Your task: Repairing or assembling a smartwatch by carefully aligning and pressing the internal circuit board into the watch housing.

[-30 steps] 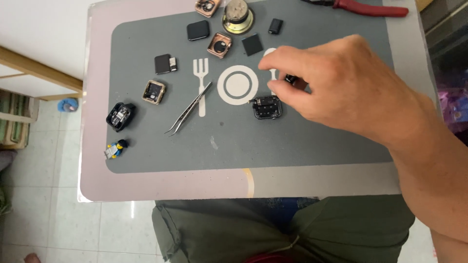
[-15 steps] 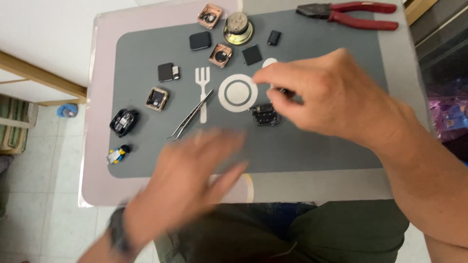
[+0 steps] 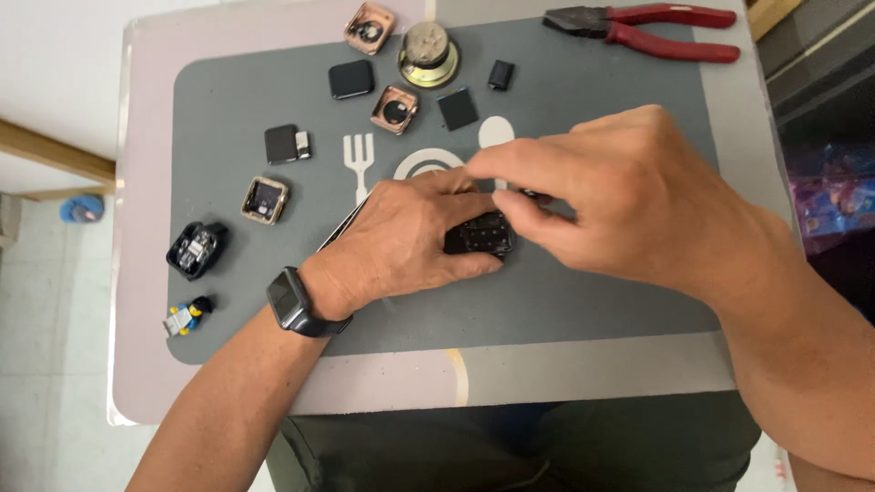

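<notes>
A small black watch case [image 3: 478,235] lies open-side up in the middle of a grey mat [image 3: 583,301]. My left hand [image 3: 410,237] grips the case from the left between thumb and fingers; a dark smartwatch [image 3: 292,299] is on that wrist. Reaching in from the right, my right hand [image 3: 629,200] has its fingertips pinched on a small dark tool [image 3: 533,193] just above the case. Thin metal tweezers [image 3: 339,232] lie mostly hidden under my left hand.
Several watch cases, black screens and a round brass part [image 3: 427,53] are scattered over the mat's left and top. Red-handled pliers [image 3: 647,32] lie at the top right. A tiny toy figure [image 3: 187,314] sits at the lower left. The table edge runs along the bottom.
My left hand came up from below and took hold of the black watch case. My right hand stayed over the case with its tool.
</notes>
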